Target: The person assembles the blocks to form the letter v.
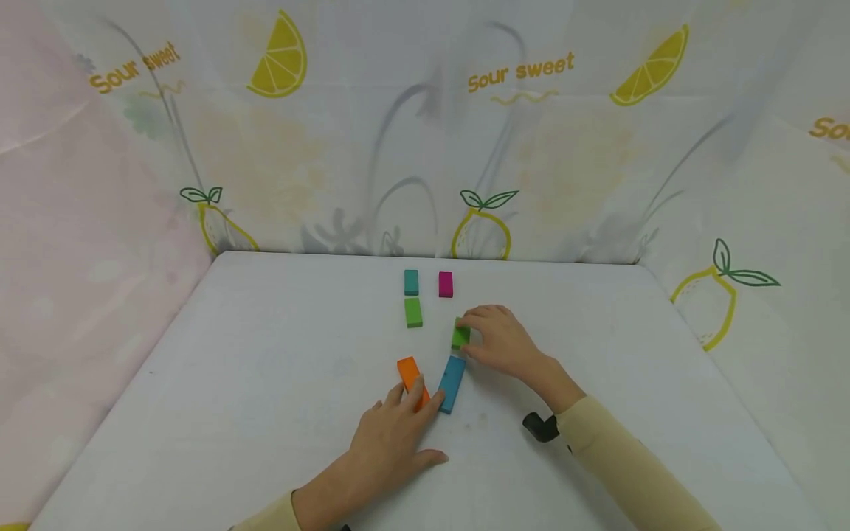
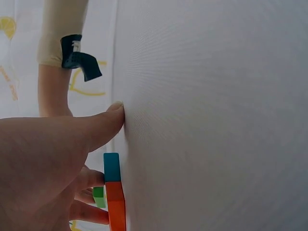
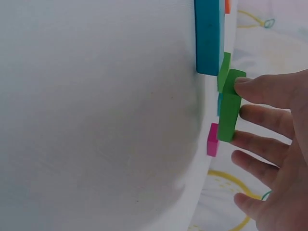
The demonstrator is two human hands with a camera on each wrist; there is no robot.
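My right hand [image 1: 501, 339] pinches a green block [image 1: 460, 334], the thumb at its near end and fingertips at its far end. In the right wrist view that green block [image 3: 229, 113] appears beside the thumb and fingers. Just nearer on the table lies a long blue block [image 1: 451, 385], tilted. My left hand [image 1: 392, 442] rests with outstretched fingers on an orange block [image 1: 407, 369], and one fingertip touches the blue block's near end. The left wrist view has the orange block [image 2: 115, 207] and blue block [image 2: 111, 167] end by end; fingers partly cover the orange one.
Farther back stand a second green block [image 1: 413, 313], a teal block [image 1: 412, 282] and a magenta block [image 1: 446, 285]. The white table [image 1: 265, 354] meets lemon-printed cloth walls [image 1: 372, 147] at the back and sides. A black wrist device [image 1: 541, 427] sits at the right sleeve.
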